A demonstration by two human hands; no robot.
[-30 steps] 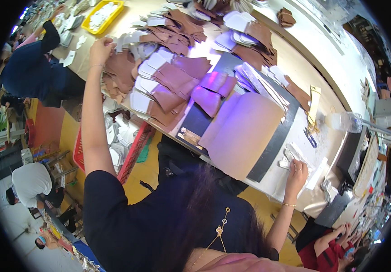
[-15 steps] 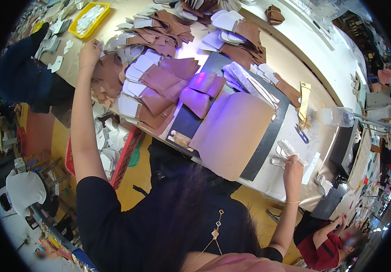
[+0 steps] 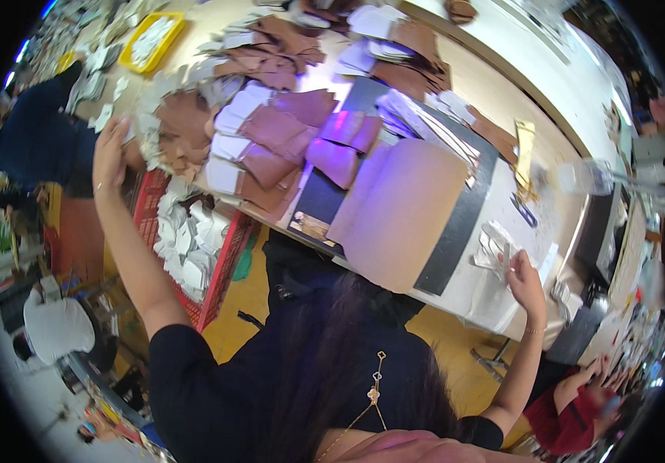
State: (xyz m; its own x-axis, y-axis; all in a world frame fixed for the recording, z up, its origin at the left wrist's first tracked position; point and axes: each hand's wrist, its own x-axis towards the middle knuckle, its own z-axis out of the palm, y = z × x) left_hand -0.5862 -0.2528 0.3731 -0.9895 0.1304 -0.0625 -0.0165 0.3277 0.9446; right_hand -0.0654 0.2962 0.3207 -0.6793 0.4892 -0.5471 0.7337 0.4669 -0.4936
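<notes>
My left hand [image 3: 109, 157] is raised at the table's left edge, its fingers stretched out and slightly blurred, with nothing clearly seen in them. Beside it lies a fanned heap of brown leather pieces [image 3: 178, 127] with pale edges. My right hand [image 3: 527, 279] is at the front right of the table, fingers closed on a thin whitish strip [image 3: 506, 258]. Just past that hand, small white pieces [image 3: 489, 248] lie on the white sheet. Stacks of brown leather pieces with white parts [image 3: 275, 127] sit between my hands, beside a curved tan sheet [image 3: 406, 216] on a black board.
A red crate [image 3: 213, 302] of white scraps stands below the table's left front. A yellow tray [image 3: 169, 48] holds white pieces at the far left. Dark-handled snips [image 3: 524, 210] and a clear plastic bottle [image 3: 585, 177] lie toward the right. Other people are at both sides.
My left hand has moved left and nearer, away from the brown heap. My right hand has drawn slightly right from the white pieces, with a thin strip now showing at its fingers.
</notes>
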